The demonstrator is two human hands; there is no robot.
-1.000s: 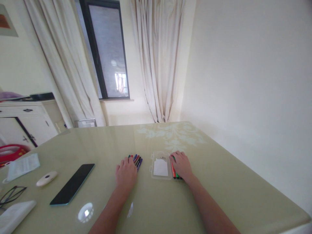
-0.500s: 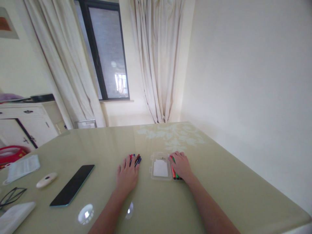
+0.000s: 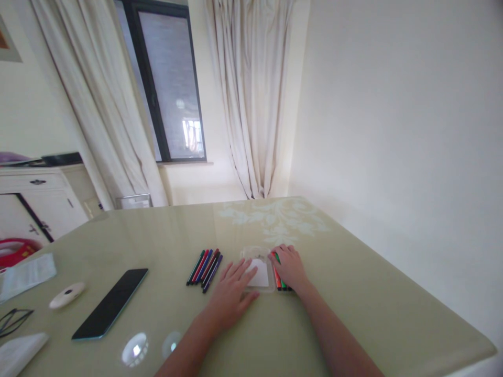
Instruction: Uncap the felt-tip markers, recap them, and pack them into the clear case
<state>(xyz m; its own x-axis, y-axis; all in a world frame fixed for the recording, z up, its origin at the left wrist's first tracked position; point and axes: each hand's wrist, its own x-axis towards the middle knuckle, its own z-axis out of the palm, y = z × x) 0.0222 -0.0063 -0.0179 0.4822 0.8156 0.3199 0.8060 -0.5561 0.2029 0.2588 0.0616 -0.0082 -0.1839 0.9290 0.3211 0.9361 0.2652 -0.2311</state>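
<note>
My left hand [image 3: 231, 293] is open, its fingers spread over the open lid of a clear plastic case [image 3: 245, 252]. A white paper [image 3: 262, 277] shows inside that lid, partly under the fingertips. My right hand [image 3: 290, 266] is curled over a row of felt-tip pens [image 3: 279, 280], red, green and dark ones, at the case's right side. It hides much of that row. To the left of my left hand, several dark, red and blue felt-tip pens [image 3: 204, 268] lie side by side on the table, untouched.
On the table's left are a black phone [image 3: 112, 303], a white oval object [image 3: 67, 295], a face mask [image 3: 29, 275], glasses [image 3: 14, 320] and a white box-like item [image 3: 23, 348]. A wall [image 3: 393, 157] runs along the table's right side.
My left hand has left the loose pens, which now lie in full view, and moved right onto the case's lid. My right hand stays over its pens. The view has shifted slightly.
</note>
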